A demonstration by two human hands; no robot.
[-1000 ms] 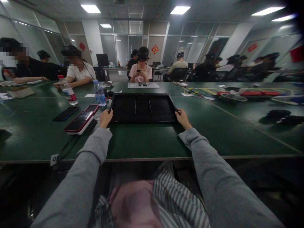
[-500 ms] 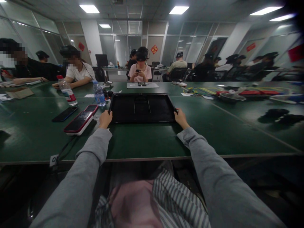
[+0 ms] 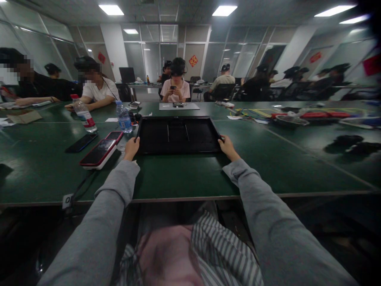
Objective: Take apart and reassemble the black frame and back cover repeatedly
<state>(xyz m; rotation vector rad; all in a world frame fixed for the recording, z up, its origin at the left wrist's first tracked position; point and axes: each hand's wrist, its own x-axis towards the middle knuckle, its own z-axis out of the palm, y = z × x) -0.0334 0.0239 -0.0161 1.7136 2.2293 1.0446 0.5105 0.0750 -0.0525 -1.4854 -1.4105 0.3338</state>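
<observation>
A black rectangular tray (image 3: 199,137) with a raised rim lies on the green table in front of me. Two thin metal rods (image 3: 187,133), joined to a dark bar at the back, show inside it. On the tray's left edge, my left hand (image 3: 131,149) is closed, with the thumb up against the rim. Gripping the opposite edge is my right hand (image 3: 228,147), its fingers partly hidden behind the rim. Both arms reach forward in grey sleeves.
Left of the tray stand a blue-capped bottle (image 3: 124,118) and a red-capped bottle (image 3: 85,115). Nearer lie a dark phone (image 3: 81,143) and a red-edged device (image 3: 98,153) with a cable. Wires and tools (image 3: 309,116) lie on the right. A person (image 3: 175,89) sits opposite.
Both hands keep hold of the tray's sides. My left hand has shifted very slightly left; the tray looks almost unmoved.
</observation>
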